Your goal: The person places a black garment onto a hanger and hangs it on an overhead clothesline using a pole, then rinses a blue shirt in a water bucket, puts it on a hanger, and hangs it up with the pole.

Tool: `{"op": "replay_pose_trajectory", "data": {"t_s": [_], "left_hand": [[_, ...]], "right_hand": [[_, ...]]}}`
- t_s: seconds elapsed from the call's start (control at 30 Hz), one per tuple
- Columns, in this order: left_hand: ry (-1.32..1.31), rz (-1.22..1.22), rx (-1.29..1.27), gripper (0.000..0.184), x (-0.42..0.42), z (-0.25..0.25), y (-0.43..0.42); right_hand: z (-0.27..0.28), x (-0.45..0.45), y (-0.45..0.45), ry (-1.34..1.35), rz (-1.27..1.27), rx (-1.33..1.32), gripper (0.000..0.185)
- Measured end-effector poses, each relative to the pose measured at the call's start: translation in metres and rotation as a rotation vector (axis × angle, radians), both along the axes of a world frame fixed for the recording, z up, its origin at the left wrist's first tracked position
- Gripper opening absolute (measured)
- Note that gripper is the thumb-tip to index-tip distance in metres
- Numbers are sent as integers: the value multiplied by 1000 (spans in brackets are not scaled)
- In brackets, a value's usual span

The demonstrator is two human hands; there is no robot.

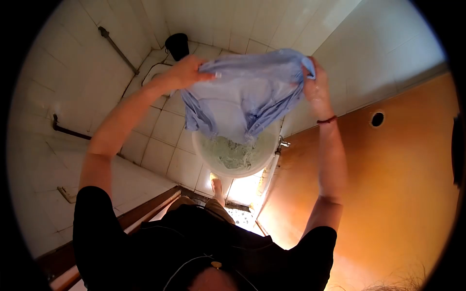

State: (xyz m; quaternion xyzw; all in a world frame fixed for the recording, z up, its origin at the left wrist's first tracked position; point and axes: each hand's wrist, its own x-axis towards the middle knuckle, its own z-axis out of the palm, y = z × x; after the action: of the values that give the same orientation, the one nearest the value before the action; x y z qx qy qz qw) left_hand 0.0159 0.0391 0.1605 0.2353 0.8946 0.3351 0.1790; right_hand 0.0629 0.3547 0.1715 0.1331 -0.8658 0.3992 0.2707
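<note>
A wet, light blue garment [247,85] is stretched between my two hands, with its lower folds hanging over a pale round tub of water [200,154]. My left hand [190,73] grips the garment's upper left part. At its upper right corner, my right hand [316,85] is closed on a bunched edge of the cloth. The water [233,155] looks greenish and churned, and the garment's lowest edge is at or just above it. Whether this is a shirt or another piece of clothing I cannot make out.
A black bucket [177,46] stands in the far corner on the white tiled floor [162,127]. A metal tap [283,142] is beside the tub, near an orange-brown door [388,160] with a round hole. My foot [216,185] is just below the tub. Pipes run along the left wall.
</note>
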Motion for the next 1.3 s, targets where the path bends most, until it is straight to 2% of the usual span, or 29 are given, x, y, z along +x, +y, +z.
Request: {"op": "replay_pose_trajectory", "data": {"t_s": [0.03,0.1,0.17,0.2,0.23,0.27,0.3,0.33,0.37,0.43,0.47,0.53,0.6,0.67,0.7,0.77,0.8,0.83,0.9,0.93,0.97,1.0,1.03,1.1,1.13,1.17,1.2,1.23,1.3], "left_hand": [[16,-2,3,38,1,22,0],[110,69,354,30,8,58,2],[199,120,429,28,20,98,10],[280,172,502,26,26,115,14],[295,172,505,26,29,130,17],[241,187,586,26,27,142,19],[186,203,667,26,25,152,19],[199,205,666,26,19,154,20],[82,180,683,28,11,151,19],[-128,126,699,36,17,155,24],[-127,124,696,36,23,153,26],[-453,135,731,41,29,140,33],[-505,-105,451,47,37,112,39],[-254,-273,-169,56,41,84,50],[-266,-272,-172,56,36,59,57],[-558,-109,89,53,25,7,72],[-573,-109,84,53,25,-6,75],[-603,-53,187,51,26,-17,79],[-638,8,286,50,25,-34,87],[-569,25,254,39,24,-42,90],[-505,42,220,32,26,-49,92],[-518,48,216,32,33,-46,95],[-438,-12,197,34,43,-36,100],[-364,-62,176,36,56,-35,108],[-266,-322,19,36,58,-37,112],[-164,-580,-142,37,61,-38,114],[-139,-594,-158,37,74,-32,116],[-113,-609,-173,37,91,-22,116],[-184,-631,-32,32,120,-8,114]], "right_hand": [[23,3,0,89,-55,47,18],[63,12,4,186,-113,95,19],[92,21,10,268,-273,213,22],[106,27,9,278,-273,212,22],[121,32,7,94,-300,2,25],[130,35,6,-93,-317,-207,29],[135,34,9,-82,-310,-208,29],[136,28,18,55,-296,-229,32],[138,22,23,192,-282,-248,36],[142,17,21,189,-258,-245,37],[142,16,20,173,-242,-237,38],[128,3,16,148,-193,-270,37],[104,-12,11,43,-145,-287,36],[64,-31,5,-27,-213,-191,36],[39,-38,1,-30,-278,-108,36],[-8,-34,0,-356,-245,-56,50],[-40,-30,1,-289,-156,-28,49],[-74,-23,3,-222,-66,-1,49],[-128,15,-11,192,-231,22,45],[-154,37,-25,68,-290,-105,34],[-180,56,-37,-174,-176,-332,27],[-233,62,-43,-428,-47,-448,25],[-281,67,-54,-446,81,-528,24],[-353,62,-80,-453,69,-314,20],[-386,59,-93,-453,70,-242,20],[-407,58,-103,-175,13,183,26],[-429,56,-114,159,-164,567,41],[-426,60,-114,127,-157,530,41],[-405,71,-110,-244,-26,65,41]]}}
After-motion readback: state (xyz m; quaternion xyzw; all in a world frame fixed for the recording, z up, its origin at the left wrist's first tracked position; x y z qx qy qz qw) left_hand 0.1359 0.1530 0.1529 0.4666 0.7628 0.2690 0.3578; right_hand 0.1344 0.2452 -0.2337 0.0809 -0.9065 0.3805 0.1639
